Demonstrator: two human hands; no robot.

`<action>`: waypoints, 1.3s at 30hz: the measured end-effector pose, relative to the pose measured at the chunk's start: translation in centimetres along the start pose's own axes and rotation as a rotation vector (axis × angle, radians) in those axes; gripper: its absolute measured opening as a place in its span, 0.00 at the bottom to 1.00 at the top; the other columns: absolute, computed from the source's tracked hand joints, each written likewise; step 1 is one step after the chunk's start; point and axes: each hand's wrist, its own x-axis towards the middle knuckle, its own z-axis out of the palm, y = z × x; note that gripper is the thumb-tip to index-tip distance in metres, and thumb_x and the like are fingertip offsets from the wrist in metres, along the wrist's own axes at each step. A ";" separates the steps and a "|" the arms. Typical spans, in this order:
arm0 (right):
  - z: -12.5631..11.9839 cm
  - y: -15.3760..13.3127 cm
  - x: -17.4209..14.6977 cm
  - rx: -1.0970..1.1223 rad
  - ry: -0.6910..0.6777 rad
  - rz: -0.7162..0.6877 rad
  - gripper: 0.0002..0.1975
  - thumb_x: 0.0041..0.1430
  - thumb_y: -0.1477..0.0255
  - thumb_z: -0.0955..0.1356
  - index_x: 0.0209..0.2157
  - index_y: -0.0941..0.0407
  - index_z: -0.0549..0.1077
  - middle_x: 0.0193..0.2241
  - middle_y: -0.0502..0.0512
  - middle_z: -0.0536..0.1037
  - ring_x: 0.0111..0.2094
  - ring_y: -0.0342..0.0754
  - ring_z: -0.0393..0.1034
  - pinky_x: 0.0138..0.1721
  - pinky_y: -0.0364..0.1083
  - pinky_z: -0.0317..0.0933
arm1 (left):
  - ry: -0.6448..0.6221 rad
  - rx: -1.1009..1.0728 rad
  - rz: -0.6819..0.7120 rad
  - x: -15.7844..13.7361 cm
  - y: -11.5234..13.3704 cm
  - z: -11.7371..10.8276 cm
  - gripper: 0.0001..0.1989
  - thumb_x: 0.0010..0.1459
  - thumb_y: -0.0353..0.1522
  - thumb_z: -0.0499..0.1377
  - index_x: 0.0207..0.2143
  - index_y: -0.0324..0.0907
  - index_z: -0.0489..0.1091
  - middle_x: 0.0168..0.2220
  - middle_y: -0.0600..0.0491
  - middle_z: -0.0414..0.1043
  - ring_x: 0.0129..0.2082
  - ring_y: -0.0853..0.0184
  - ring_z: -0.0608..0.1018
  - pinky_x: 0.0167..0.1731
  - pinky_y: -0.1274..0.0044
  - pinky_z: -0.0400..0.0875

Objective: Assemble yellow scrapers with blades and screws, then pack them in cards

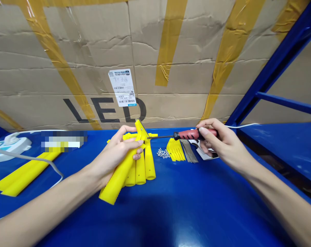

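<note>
My left hand [124, 145] is wrapped round the handle of a yellow plastic scraper [116, 178], its head pointing up and away from me with a thin metal edge along it. In my right hand [214, 137] is a screwdriver [188, 134] with a red and black grip, held level. Its shaft reaches left to the scraper's head; whether the tip sits in a screw I cannot tell. Beneath the held scraper lie several more yellow scrapers [150, 164], handles towards me. Small screws [162, 153], yellow plastic pieces [175, 150] and thin grey metal blades [188, 151] lie right of them.
Everything lies on a blue tabletop [171, 209]. A taped cardboard box [183, 96] stands along its back. At left are more long yellow pieces [32, 171], a white power strip [16, 149] and cables. A blue metal frame [271, 65] rises at right.
</note>
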 end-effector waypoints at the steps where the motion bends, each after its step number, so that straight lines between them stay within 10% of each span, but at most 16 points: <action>1: 0.0 0.1 0.0 -0.062 0.047 0.011 0.17 0.65 0.51 0.66 0.40 0.50 0.68 0.19 0.45 0.67 0.15 0.40 0.58 0.16 0.41 0.53 | -0.013 -0.004 0.000 0.0 0.0 0.0 0.20 0.54 0.26 0.66 0.45 0.48 0.62 0.27 0.56 0.70 0.21 0.75 0.68 0.22 0.83 0.64; 7: -0.1 0.2 -0.1 0.039 -0.112 -0.001 0.20 0.61 0.53 0.72 0.49 0.48 0.68 0.32 0.50 0.77 0.27 0.47 0.74 0.27 0.45 0.67 | 0.016 0.015 0.043 0.1 0.3 -0.2 0.20 0.55 0.26 0.66 0.45 0.48 0.62 0.25 0.56 0.69 0.20 0.75 0.67 0.21 0.83 0.64; 12: 0.0 0.2 0.0 -0.066 0.068 0.020 0.19 0.66 0.49 0.65 0.39 0.50 0.69 0.19 0.45 0.67 0.14 0.40 0.57 0.14 0.42 0.51 | -0.030 -0.002 0.043 0.2 0.2 -0.3 0.20 0.56 0.26 0.66 0.46 0.48 0.62 0.24 0.57 0.69 0.20 0.76 0.66 0.22 0.84 0.63; 17: -0.1 -0.2 -0.1 0.034 -0.088 -0.031 0.20 0.61 0.53 0.72 0.48 0.49 0.70 0.32 0.51 0.77 0.28 0.47 0.74 0.26 0.45 0.66 | -0.025 -0.022 0.038 0.5 0.1 -0.4 0.19 0.56 0.24 0.64 0.45 0.48 0.61 0.25 0.56 0.70 0.19 0.76 0.66 0.21 0.84 0.62; 22: 0.0 -0.2 0.0 -0.114 0.054 0.006 0.18 0.66 0.50 0.65 0.39 0.50 0.69 0.20 0.45 0.68 0.15 0.40 0.59 0.16 0.42 0.54 | -0.049 -0.027 0.024 0.3 0.1 -0.3 0.19 0.56 0.24 0.65 0.45 0.49 0.62 0.24 0.57 0.69 0.19 0.76 0.66 0.22 0.84 0.63; 27: -0.4 -0.2 -0.2 -0.047 -0.118 -0.037 0.19 0.62 0.55 0.71 0.49 0.48 0.69 0.29 0.50 0.76 0.27 0.47 0.71 0.26 0.45 0.64 | -0.023 -0.032 0.024 0.1 0.3 -0.3 0.19 0.55 0.25 0.66 0.44 0.49 0.63 0.26 0.56 0.71 0.19 0.76 0.67 0.21 0.85 0.62; 33: 0.4 -0.2 -0.2 -0.098 -0.010 -0.013 0.17 0.67 0.51 0.65 0.40 0.52 0.69 0.17 0.44 0.68 0.15 0.42 0.61 0.17 0.43 0.55 | -0.018 -0.038 0.015 0.0 0.7 -0.1 0.18 0.56 0.25 0.66 0.43 0.49 0.63 0.26 0.57 0.69 0.19 0.77 0.67 0.21 0.85 0.62; 39: 0.0 -0.4 -0.2 -0.222 -0.059 -0.141 0.18 0.60 0.56 0.73 0.46 0.51 0.73 0.27 0.51 0.76 0.29 0.50 0.74 0.29 0.47 0.66 | -0.020 -0.006 0.036 0.1 0.6 -0.3 0.18 0.56 0.24 0.65 0.44 0.49 0.63 0.27 0.56 0.70 0.20 0.76 0.67 0.22 0.84 0.64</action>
